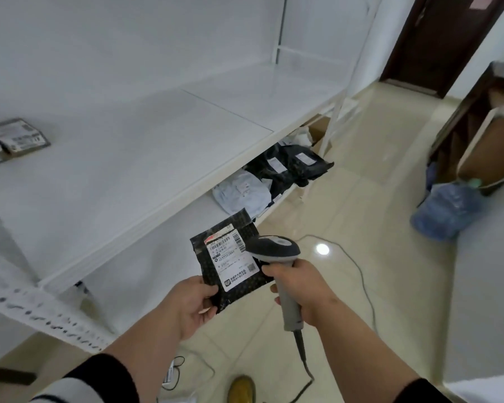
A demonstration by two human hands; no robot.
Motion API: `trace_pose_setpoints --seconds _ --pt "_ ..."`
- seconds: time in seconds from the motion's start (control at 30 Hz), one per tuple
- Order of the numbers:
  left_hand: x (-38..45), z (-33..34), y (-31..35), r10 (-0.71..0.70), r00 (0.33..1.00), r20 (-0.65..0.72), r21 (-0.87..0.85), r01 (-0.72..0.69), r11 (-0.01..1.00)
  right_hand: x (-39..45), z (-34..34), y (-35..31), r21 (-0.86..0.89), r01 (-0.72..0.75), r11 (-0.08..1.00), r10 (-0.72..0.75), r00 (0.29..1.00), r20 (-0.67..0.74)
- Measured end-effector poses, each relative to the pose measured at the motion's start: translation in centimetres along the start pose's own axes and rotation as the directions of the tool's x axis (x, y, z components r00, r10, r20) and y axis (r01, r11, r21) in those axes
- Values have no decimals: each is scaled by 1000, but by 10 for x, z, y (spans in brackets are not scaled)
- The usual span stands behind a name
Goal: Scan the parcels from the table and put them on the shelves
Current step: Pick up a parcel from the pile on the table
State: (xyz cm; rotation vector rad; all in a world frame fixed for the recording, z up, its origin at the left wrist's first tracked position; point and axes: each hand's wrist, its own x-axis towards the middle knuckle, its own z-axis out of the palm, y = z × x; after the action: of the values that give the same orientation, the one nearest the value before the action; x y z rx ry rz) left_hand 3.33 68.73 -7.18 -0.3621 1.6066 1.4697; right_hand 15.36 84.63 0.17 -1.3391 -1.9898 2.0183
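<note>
My left hand (pixel 191 305) pinches the lower left corner of a small black parcel (pixel 216 245) with a white shipping label, held flat with the label facing up. My right hand (pixel 300 289) grips the handle of a grey barcode scanner (pixel 275 248). The scanner's head hangs over the right edge of the label. Both sit in front of the white shelf unit (pixel 157 158), above its lower level.
Flat brown parcels (pixel 15 139) lie at the shelf's far left. Black and pale blue bags (pixel 274 175) are heaped on the lower level. The scanner cable (pixel 361 280) trails across the tiled floor. A blue water bottle (pixel 445 210) and a cardboard box (pixel 489 146) stand at the right.
</note>
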Motion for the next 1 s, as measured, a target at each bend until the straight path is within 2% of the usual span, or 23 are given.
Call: trace_pose_setpoints --seconds 0.23,0.5,0.73,1.0 --pt "115 25 57 -50 992 -119 -76 41 996 152 9 -34 -18 -56 998 57 997 46" --pt "237 47 94 -104 957 -272 -132 70 989 309 18 -33 4 -145 989 144 983 115" --pt "359 57 104 -89 933 -350 -171 30 985 457 45 -18 -106 -109 988 130 968 216" --pt "487 69 109 19 934 -357 -62 -44 997 583 72 8 -196 -17 981 67 965 253"
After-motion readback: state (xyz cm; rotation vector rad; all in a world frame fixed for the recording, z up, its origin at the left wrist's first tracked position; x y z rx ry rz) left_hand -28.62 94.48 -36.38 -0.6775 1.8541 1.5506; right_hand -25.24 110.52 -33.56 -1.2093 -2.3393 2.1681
